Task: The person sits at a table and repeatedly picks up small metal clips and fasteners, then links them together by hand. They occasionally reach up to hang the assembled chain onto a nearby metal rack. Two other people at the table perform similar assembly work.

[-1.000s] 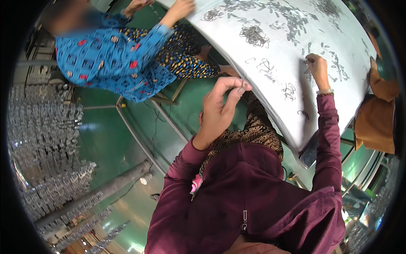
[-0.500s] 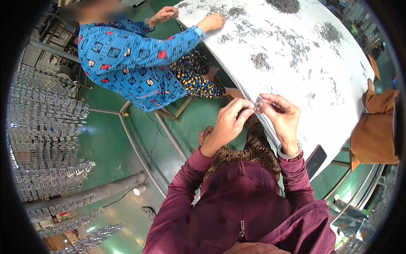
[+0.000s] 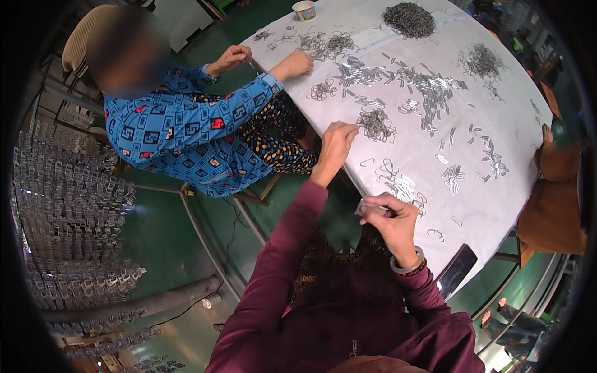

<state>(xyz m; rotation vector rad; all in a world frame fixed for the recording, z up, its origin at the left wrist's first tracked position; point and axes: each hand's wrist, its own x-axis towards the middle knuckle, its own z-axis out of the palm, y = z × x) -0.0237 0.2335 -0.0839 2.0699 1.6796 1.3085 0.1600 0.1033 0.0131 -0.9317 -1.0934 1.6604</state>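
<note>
Your left hand, its grip unclear, is nearer the tangled grey metal-wire pile just right of it, while your right hand pinches a small shiny metal piece.

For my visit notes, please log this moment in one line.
left hand: by wire pile | right hand: pinching small shiny piece | phone: on table
</note>
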